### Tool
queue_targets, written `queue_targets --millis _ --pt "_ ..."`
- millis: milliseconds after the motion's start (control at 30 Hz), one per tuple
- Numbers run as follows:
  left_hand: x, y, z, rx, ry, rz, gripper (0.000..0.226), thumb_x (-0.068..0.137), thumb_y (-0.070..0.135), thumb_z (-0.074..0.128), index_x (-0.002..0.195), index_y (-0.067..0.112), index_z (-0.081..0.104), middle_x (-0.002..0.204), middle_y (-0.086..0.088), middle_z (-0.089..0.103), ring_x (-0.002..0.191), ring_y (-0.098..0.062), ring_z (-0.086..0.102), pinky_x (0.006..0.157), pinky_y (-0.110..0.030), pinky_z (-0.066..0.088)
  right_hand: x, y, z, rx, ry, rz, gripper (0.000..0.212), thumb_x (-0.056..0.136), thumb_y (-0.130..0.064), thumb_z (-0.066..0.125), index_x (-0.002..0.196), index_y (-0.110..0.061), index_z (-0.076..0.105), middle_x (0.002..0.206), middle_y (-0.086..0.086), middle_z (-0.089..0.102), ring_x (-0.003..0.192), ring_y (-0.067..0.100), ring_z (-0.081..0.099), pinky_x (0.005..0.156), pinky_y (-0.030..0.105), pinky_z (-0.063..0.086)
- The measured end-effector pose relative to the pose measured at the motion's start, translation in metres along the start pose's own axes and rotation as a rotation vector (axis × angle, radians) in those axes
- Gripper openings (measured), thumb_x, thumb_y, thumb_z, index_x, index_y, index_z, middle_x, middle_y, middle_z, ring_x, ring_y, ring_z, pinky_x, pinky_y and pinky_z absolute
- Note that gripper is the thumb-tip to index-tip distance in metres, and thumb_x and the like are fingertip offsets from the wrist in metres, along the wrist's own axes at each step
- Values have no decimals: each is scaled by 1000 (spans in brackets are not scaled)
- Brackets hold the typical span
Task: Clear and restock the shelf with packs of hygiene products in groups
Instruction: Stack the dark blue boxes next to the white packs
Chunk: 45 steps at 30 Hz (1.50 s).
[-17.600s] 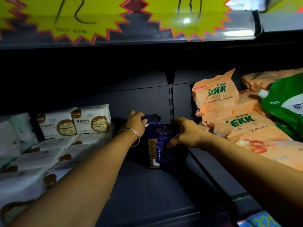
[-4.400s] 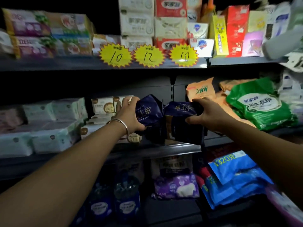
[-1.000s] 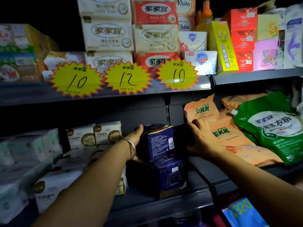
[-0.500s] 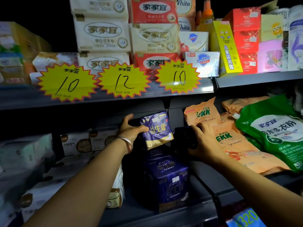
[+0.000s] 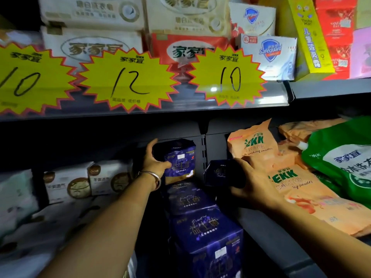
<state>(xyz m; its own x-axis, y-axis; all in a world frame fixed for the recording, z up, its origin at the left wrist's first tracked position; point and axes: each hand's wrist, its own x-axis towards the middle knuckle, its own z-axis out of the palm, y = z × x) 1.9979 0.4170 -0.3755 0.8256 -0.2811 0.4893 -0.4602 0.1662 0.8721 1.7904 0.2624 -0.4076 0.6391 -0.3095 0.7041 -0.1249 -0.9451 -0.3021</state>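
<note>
My left hand (image 5: pixel 155 163), with a bangle on the wrist, grips a dark blue hygiene pack (image 5: pixel 181 160) and holds it upright at the back of the middle shelf, on top of a row of like packs. That row of dark blue packs (image 5: pixel 202 227) runs from the back toward the shelf's front edge. My right hand (image 5: pixel 252 184) holds a second dark blue pack (image 5: pixel 220 173) just right of the row, beside the back panel's upright slot. Part of that pack is lost in shadow.
White packs with brown round logos (image 5: pixel 84 183) lie stacked left of the row. Orange washing-powder bags (image 5: pixel 281 173) and a green bag (image 5: pixel 345 163) fill the right. Overhead, the upper shelf edge (image 5: pixel 331 89) carries yellow price stars (image 5: pixel 130 81) and soap boxes.
The view has closed in on the shelf. My left hand has pushed its dark blue pack further back and set it upright on the row. My right hand still holds its pack.
</note>
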Motion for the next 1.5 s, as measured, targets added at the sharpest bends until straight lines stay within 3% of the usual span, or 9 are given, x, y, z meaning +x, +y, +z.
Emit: queue_targets --millis 167,333,633,733,867,933,1067,1233,1500 --pt "1 -26 9 160 -56 -143 119 62 -11 79 151 22 7 151 -9 28 136 -28 33 110 -44 32 8 5 8 38 -12 37 72 74 -30 76 136 -14 43 123 3 39 112 16 39 97 28 40" --pt "6 -36 15 342 -11 -243 108 79 3 72 150 19 -8 154 -15 22 138 -34 30 112 -45 26 16 5 12 103 -6 39 72 73 -23 77 136 -9 44 119 2 40 112 17 40 94 21 35" --pt "5 -23 18 518 -38 -398 93 83 16 70 148 0 6 151 -21 27 137 -38 32 113 -42 27 17 5 6 169 18 38 70 73 -19 77 135 -8 45 120 3 40 109 12 37 94 18 34" --pt "-2 -16 14 634 8 -274 79 85 21 68 144 -2 21 146 -21 33 133 -36 36 111 -41 30 15 0 -4 211 50 27 70 71 -18 80 133 -9 48 121 3 41 115 19 43 98 26 39" --pt "-25 14 14 351 -101 -70 39 95 19 53 127 -1 47 106 -10 55 66 -17 63 59 -24 54 12 -15 -20 237 93 -11 73 70 -21 81 133 -7 47 123 7 45 114 21 47 99 29 42" --pt "-39 33 13 120 -278 -208 47 98 37 43 133 6 43 124 -11 54 51 -13 66 41 -18 48 8 -28 -25 227 112 -54 74 70 -21 81 133 -7 47 123 7 45 111 16 45 95 23 40" --pt "-66 69 0 -75 -431 -474 62 90 65 28 118 18 57 119 -13 62 78 -29 69 58 -36 60 -1 -61 -36 169 158 -208 76 65 -15 83 131 -1 47 124 14 48 110 12 40 94 14 31" --pt "-76 81 -22 -300 -473 -701 79 77 80 29 121 20 57 116 -18 65 99 -38 64 74 -55 54 -12 -79 -42 116 108 -291 83 63 -17 85 135 -2 44 134 15 48 125 29 44 105 28 31" --pt "-91 77 -31 -364 -372 -734 37 83 50 53 92 16 64 94 -14 67 89 -32 62 79 -52 51 -24 -98 -26 190 -3 -370 92 65 -10 83 143 -15 34 142 6 42 134 18 32 111 32 26"
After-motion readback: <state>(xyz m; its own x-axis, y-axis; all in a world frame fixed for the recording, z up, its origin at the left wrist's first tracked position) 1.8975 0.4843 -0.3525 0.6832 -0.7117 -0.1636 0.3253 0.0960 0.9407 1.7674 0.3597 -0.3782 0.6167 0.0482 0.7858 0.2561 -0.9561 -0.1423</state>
